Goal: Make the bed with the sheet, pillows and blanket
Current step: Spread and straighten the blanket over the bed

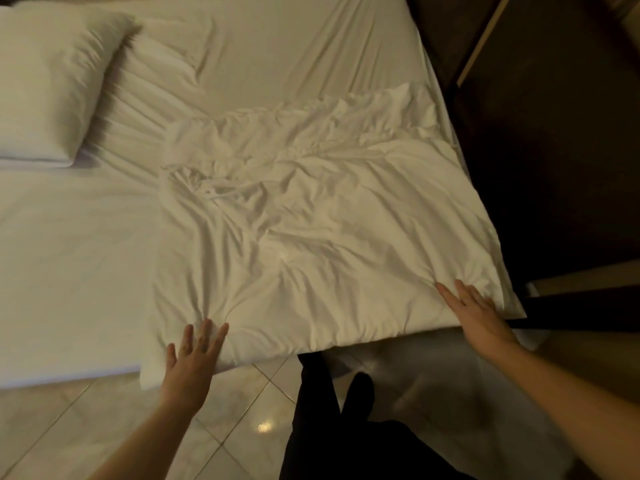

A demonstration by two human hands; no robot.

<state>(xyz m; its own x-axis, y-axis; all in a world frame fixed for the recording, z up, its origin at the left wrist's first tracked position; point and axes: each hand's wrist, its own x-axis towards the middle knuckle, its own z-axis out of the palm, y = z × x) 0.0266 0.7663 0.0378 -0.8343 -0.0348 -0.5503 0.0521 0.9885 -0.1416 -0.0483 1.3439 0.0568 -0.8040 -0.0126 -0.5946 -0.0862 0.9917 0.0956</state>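
A white blanket [311, 244] lies wrinkled over the near right part of the bed, bunched towards the middle. Under it a white sheet [76, 258] covers the mattress, smooth at the left and creased at the far side. One white pillow [48, 84] rests at the far left corner. My left hand [194, 358] lies flat with straight fingers on the blanket's near left corner. My right hand [474, 313] presses flat on the blanket near its right corner at the bed's edge.
A tiled floor [104, 424] runs along the near side of the bed, with my dark-clothed legs [346, 427] standing on it. Dark wooden furniture [554, 133] stands close along the bed's right side.
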